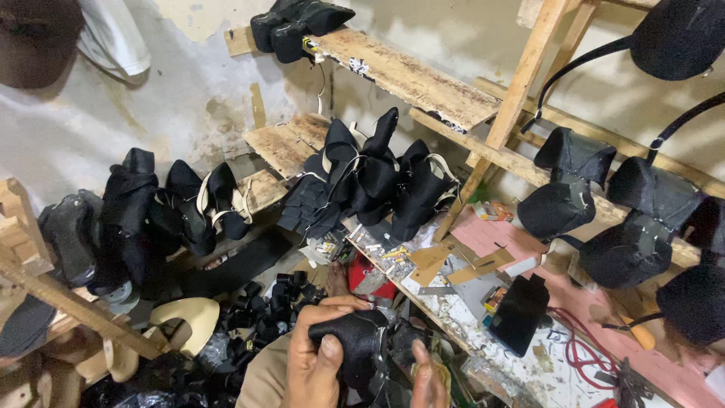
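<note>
In the head view, two bare hands work at the near bottom centre on one black fabric shoe upper stretched over a last [361,340]. The left hand [313,355] is clenched around its rounded end, thumb pressed on top and fingers curled over the far side. The right hand [428,381] shows only a few fingers — the rest is cut off by the lower edge — and they rest against the shoe's right side; whether they truly grip it cannot be made out.

On the middle rough wooden shelf [283,143] stands a cluster of black shoe uppers with pale straps [370,177], four or five, overlapping too much to count surely. A second group of similar black pieces [162,204] sits to the left. On the top wooden plank [411,72], far, one pair of black shoes [298,26] rests. At right, about five black lasted forms [596,204] hang on a slanted timber frame. On the cluttered, paint-spattered worktop [461,310] lie one flat black cut piece [519,311], red cord [581,351] and a heap of small black heel blocks [264,306].
</note>
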Motion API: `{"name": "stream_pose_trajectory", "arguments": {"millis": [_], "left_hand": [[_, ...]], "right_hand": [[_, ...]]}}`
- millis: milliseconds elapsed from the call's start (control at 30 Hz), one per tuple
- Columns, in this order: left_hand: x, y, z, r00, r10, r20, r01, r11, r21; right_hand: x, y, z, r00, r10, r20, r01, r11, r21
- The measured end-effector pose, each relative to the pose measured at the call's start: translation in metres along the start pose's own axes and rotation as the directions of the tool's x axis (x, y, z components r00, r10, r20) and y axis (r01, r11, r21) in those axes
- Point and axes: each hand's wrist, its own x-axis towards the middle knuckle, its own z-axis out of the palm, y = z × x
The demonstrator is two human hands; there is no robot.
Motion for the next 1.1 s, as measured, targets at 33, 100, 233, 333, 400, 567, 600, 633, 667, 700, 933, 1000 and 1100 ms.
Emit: {"name": "stream_pose_trajectory", "arguments": {"millis": [33,100,233,333,400,567,600,633,667,700,933,1000,1100], "left_hand": [[0.002,0.000,0.003,0.999,0.027,-0.018,-0.026,0.998,0.049],[0.005,0.000,0.007,0.995,0.085,-0.051,-0.077,0.986,0.148],[0.002,0.000,0.010,0.995,-0.015,-0.099,0.025,0.994,0.108],[-0.001,-0.003,0.012,0.997,0.067,-0.041,-0.062,0.991,0.120],[-0.003,-0.007,0.012,0.986,0.168,-0.005,-0.162,0.961,0.223],[-0.017,-0.012,0.009,0.994,-0.010,-0.105,0.035,0.971,0.238],[-0.020,-0.014,0.007,0.992,-0.035,-0.119,0.064,0.966,0.252],[-0.022,-0.016,0.006,0.987,-0.077,-0.143,0.112,0.961,0.254],[-0.024,-0.018,0.005,0.979,-0.117,-0.168,0.158,0.954,0.255],[-0.025,-0.020,0.004,0.968,-0.158,-0.193,0.205,0.945,0.255],[-0.017,-0.017,-0.002,0.871,-0.449,-0.199,0.488,0.838,0.243],[-0.015,-0.014,-0.002,0.748,-0.618,-0.244,0.649,0.757,0.072],[-0.016,-0.021,-0.007,0.729,-0.652,-0.208,0.680,0.725,0.112]], "right_hand": [[0.003,-0.002,0.006,0.997,0.079,-0.013,-0.080,0.989,-0.121],[0.009,-0.010,0.008,0.971,0.230,-0.065,-0.238,0.906,-0.349],[0.037,-0.046,-0.015,0.731,0.676,-0.087,-0.665,0.736,0.128],[0.067,-0.094,-0.006,0.645,0.761,-0.069,-0.755,0.648,0.101],[0.094,-0.124,-0.002,0.611,0.791,0.026,-0.789,0.606,0.104],[0.141,-0.178,-0.003,0.571,0.814,-0.103,-0.820,0.560,-0.116],[0.146,-0.185,-0.005,0.564,0.814,-0.140,-0.823,0.540,-0.175],[0.152,-0.189,-0.008,0.608,0.784,-0.129,-0.776,0.551,-0.307],[0.155,-0.193,-0.011,0.643,0.759,-0.104,-0.705,0.533,-0.468],[0.161,-0.196,-0.019,0.693,0.719,-0.052,-0.575,0.509,-0.640],[0.197,-0.179,-0.076,0.692,-0.351,0.631,0.697,0.551,-0.458],[0.194,-0.179,-0.076,0.685,-0.438,0.582,0.722,0.519,-0.458],[0.187,-0.177,-0.066,0.808,-0.310,0.501,0.582,0.548,-0.600]]}}
